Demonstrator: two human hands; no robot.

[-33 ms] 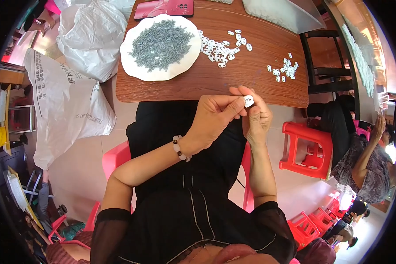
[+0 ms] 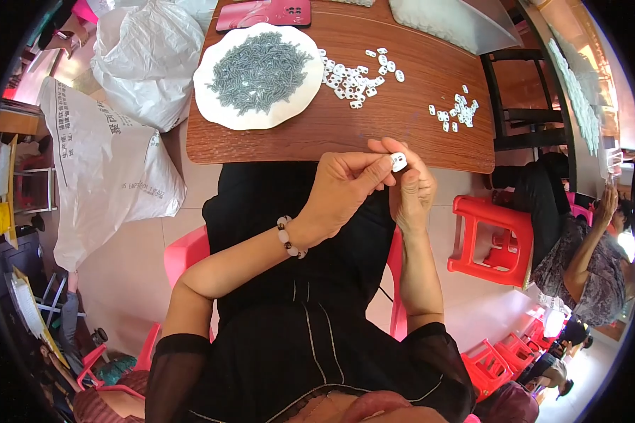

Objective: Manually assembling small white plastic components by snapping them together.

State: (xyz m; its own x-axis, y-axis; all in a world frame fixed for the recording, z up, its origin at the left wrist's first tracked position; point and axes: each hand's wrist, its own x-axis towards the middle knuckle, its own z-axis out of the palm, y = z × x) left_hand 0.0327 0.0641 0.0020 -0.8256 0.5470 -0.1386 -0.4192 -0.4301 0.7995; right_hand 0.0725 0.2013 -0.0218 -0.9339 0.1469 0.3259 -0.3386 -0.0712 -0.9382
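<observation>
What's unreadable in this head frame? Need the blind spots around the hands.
- Small white piece, head view: pinched between left hand and right hand; fingers cover most of it, so its shape is unclear.
- Grey pieces on the white plate: too small to tell apart.
- White pieces on the table: too small for detail.
- Pink flat item: cut off by the top edge.

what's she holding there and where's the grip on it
A small white plastic piece, pinched at its edges between the fingertips of the left hand and the right hand, above the lap just short of the table edge.
</observation>
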